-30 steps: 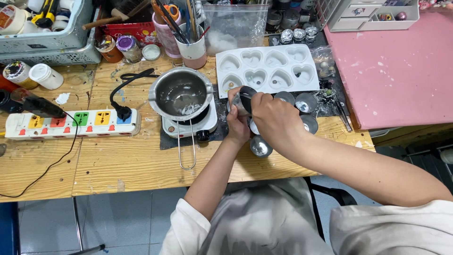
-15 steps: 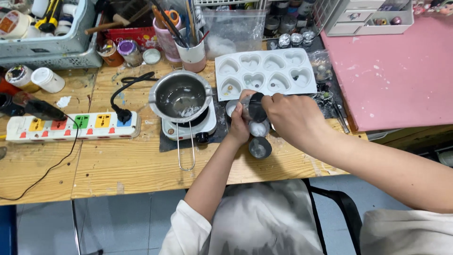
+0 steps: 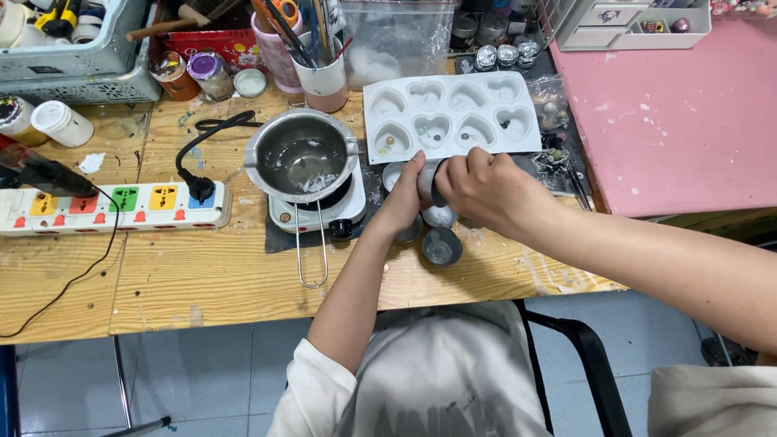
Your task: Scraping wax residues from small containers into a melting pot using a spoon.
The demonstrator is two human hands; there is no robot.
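A wooden plank worktop [image 3: 202,275] fills the view, with grey floor tiles visible below its near edge and a pink surface [image 3: 672,121] adjoining it on the right. From the left, a multicoloured power strip [image 3: 113,208] lies along the worktop, its black cable running to a small white hotplate [image 3: 317,212] that carries a metal melting pot [image 3: 301,155] with a wire handle pointing toward the person. Behind these stand a grey crate [image 3: 73,57], small jars and a cup of tools [image 3: 322,77]. A white heart-cavity mould [image 3: 449,117] lies flat to the right of the pot. Directly in front of the mould, the left hand [image 3: 402,201] is raised from below with fingers curled, and the right hand [image 3: 486,190] reaches in from the right, forearm extended across the worktop edge. Both hands close their grip on a small metal tin [image 3: 427,180] held between them, just above the worktop. The tin's long axis lies roughly horizontal, left to right; which end is its open end cannot be told. Further small tins [image 3: 442,245] sit on the worktop just below the hands.
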